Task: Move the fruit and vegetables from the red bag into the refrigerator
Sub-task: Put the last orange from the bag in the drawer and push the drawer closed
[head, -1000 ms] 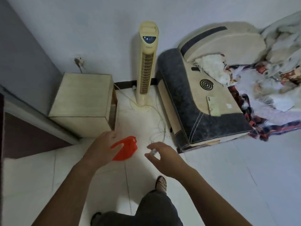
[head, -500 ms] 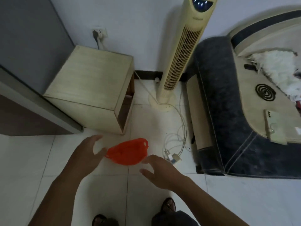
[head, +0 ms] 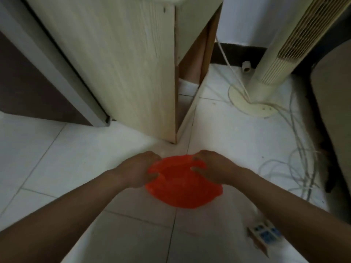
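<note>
Both hands have closed in since half a second ago, when they were hovering spread on either side of the bag, and the camera has dropped nearer the floor. Now the left hand [head: 139,168] is gripping the nine o'clock edge of the crumpled red plastic bag [head: 182,189], its fingers [head: 154,175] curling over the rim, while the right hand [head: 215,168] is clutching the two o'clock edge, its fingers [head: 197,169] pressing into the plastic. That bag is sitting low over the white tiled floor [head: 57,158] at the middle of the view; whether it is resting on the tiles or being lifted cannot be told, and its contents are not showing. At twelve o'clock from the bag, the pale wooden box-shaped cabinet [head: 133,63] is standing with its near corner just beyond the hands. At two o'clock, the cream tower fan [head: 284,54] is rising from its round base, with loose white cables [head: 302,158] trailing down toward three o'clock. At five o'clock, a white power strip [head: 265,235] is lying blurred beside the right forearm.
</note>
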### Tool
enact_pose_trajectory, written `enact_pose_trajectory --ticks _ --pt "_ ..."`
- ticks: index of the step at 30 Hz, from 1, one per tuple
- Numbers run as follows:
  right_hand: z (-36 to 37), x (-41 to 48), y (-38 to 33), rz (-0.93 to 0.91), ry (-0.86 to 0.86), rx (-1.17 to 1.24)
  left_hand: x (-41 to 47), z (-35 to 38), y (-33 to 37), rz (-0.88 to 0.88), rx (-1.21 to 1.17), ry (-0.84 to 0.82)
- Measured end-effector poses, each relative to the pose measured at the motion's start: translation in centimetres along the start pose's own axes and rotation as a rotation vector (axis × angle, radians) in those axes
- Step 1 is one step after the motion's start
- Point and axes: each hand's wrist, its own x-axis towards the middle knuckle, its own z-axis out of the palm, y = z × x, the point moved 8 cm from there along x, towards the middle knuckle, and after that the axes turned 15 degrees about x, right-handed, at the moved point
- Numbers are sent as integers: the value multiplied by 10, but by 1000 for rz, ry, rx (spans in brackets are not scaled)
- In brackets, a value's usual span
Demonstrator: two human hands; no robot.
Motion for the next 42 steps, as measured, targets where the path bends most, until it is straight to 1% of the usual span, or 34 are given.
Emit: enact_pose_trajectory --ticks 2,3,5,6,7,9,11,13,16,18,20,22,26,34,36,38,40,42 --pt "21 26 25 -40 19 -16 25 35 -17 7 7 55" --pt "28 35 33 -61 48 -18 36 47 -30 -22 4 110" --pt "36 46 42 -102 122 -5 49 65 -60 -138 -32 199" --pt "42 48 45 -103 141 17 49 77 -73 -198 -63 203" --pt "51 45 48 -83 136 47 47 90 -80 -236 -91 168" --pt "66 39 50 -55 109 81 39 110 -81 -255 -135 115" --pt "66 49 43 -56 102 87 36 113 -83 -296 -195 126" --pt "62 70 29 -77 146 150 43 110 -92 -362 -272 165" --pt "68 87 15 -114 282 295 57 121 -105 -424 -438 193" --pt "86 84 14 -102 301 354 57 137 -107 -480 -548 180" --pt "97 77 17 -66 299 362 55 152 -102 -519 -609 138" --pt "93 72 21 -44 338 354 56 161 -94 -497 -631 118" --pt "74 61 39 -27 446 302 61 166 -81 -390 -674 97" --pt "96 35 60 -39 266 220 41 186 -72 -365 -738 48" --pt "104 34 56 -67 232 216 39 183 -72 -357 -721 52" --pt "111 34 49 -102 218 236 38 179 -73 -330 -619 69" --pt "117 36 40 -125 198 239 35 167 -74 -306 -388 159" --pt "119 41 36 -114 182 220 29 143 -68 -225 -118 331"
